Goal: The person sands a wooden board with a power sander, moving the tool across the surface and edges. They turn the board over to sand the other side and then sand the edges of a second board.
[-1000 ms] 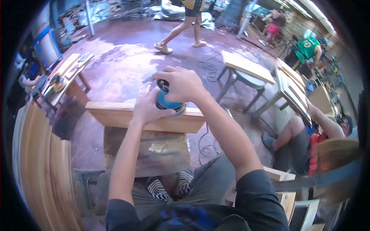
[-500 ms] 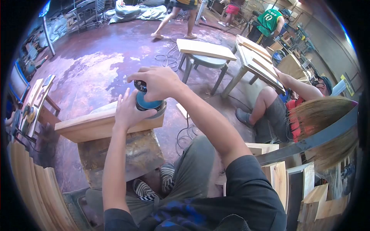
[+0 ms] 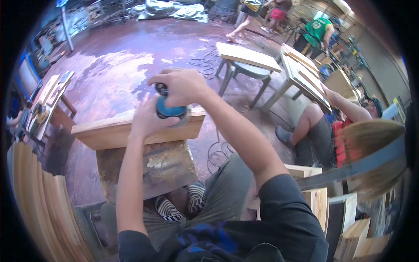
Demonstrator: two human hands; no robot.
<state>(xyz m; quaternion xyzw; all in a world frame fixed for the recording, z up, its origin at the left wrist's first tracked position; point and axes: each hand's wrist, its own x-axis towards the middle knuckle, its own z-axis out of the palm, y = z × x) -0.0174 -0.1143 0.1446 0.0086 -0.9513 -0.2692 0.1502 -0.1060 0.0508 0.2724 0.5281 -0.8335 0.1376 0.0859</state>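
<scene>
A blue and black round power tool [image 3: 168, 107] rests on the upper face of a pale wooden piece [image 3: 109, 134]. My right hand [image 3: 185, 87] is wrapped over the tool's top, near its black end. Against the tool's lower left side lies my left hand [image 3: 150, 118], its thumb across the blue body and its fingers along the side. Below, the wooden piece sits on a worn, stained wooden stand [image 3: 146, 170] in front of my knees.
Stacked boards [image 3: 39, 196] stand at the left, more wood [image 3: 353, 236] at the lower right. A seated person [image 3: 312, 131] is at the right, behind a fan-shaped brush-like thing [image 3: 371, 148]. Stools with boards [image 3: 248, 56] stand ahead; a cable [image 3: 218, 155] lies on the floor.
The view has shifted, so most things appear further right. Both hands and the tool sit further left along the wooden piece. A walking person in the background has moved on.
</scene>
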